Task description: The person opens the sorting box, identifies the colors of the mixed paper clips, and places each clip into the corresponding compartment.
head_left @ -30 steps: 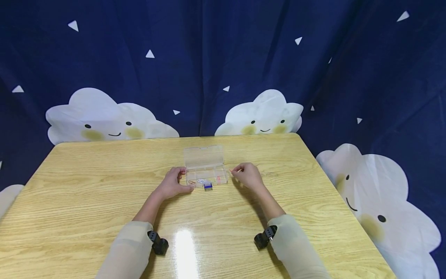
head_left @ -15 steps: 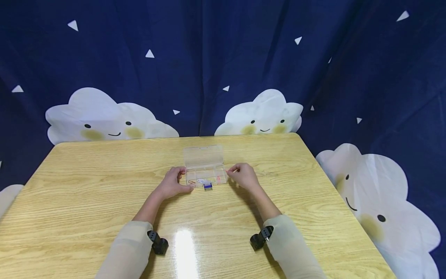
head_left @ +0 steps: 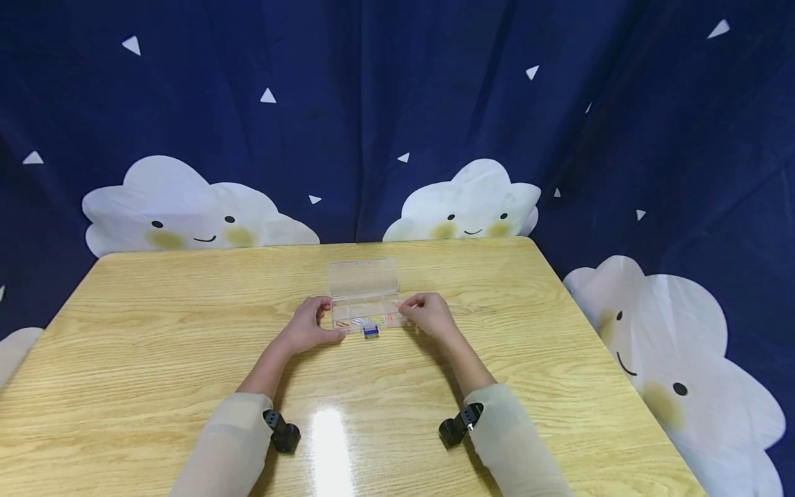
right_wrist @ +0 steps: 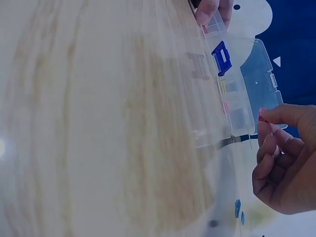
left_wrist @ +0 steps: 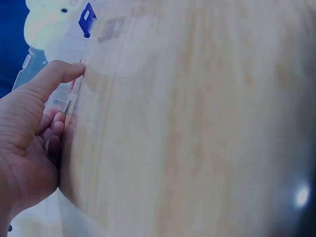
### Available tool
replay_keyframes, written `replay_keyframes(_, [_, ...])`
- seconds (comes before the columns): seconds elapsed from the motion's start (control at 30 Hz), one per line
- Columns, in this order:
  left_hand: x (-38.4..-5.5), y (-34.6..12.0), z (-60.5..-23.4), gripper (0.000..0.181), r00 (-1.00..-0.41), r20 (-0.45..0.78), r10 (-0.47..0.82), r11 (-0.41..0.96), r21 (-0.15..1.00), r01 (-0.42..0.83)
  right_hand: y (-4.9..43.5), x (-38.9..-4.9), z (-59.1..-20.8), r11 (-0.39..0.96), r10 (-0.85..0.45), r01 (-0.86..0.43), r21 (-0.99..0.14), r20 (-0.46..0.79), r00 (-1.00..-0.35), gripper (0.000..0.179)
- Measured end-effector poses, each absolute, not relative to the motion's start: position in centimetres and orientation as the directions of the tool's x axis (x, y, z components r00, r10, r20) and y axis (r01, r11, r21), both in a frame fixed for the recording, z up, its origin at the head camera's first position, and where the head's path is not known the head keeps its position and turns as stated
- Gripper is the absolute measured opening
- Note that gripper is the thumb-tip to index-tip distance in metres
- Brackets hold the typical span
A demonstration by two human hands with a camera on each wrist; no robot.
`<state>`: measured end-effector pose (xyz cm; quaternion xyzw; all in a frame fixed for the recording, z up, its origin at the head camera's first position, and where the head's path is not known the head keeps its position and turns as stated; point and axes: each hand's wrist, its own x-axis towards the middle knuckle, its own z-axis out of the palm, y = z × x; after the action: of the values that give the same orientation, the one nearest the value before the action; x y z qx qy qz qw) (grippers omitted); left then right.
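Observation:
A clear plastic compartment box point(head_left: 357, 310) lies on the table with its lid point(head_left: 363, 278) tipped back. Small paper clips, red, white, yellow and pink, sit in separate front compartments, and a blue latch point(head_left: 370, 332) sticks out at the front. My left hand point(head_left: 307, 328) grips the box's left end, thumb at the front edge and fingers toward the back. Between thumb and forefinger, my right hand point(head_left: 430, 314) pinches a small pink paper clip point(right_wrist: 261, 114), mostly covered by the fingertips, over the box's right end.
Blue clips point(right_wrist: 238, 207) lie on the table beyond the right hand in the right wrist view. A wooden table point(head_left: 186, 310) carries everything. Behind it hangs a dark blue curtain point(head_left: 348, 103) with white clouds.
My right hand has moved left with the pink paper clip, from beside the box to over its right end. The left hand and the box have stayed put.

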<state>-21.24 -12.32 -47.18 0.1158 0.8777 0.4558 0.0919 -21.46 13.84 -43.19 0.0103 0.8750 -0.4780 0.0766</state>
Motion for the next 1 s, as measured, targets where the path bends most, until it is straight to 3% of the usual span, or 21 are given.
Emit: replay_keyframes(1.0, [-21.2,-12.4,-46.9,0.078,-0.959,-0.058,0.277,0.559,0.822,0.111,13.6,-21.5,-44.1,0.510,-0.037,0.141,-0.848,-0.185,-0.982,0.020])
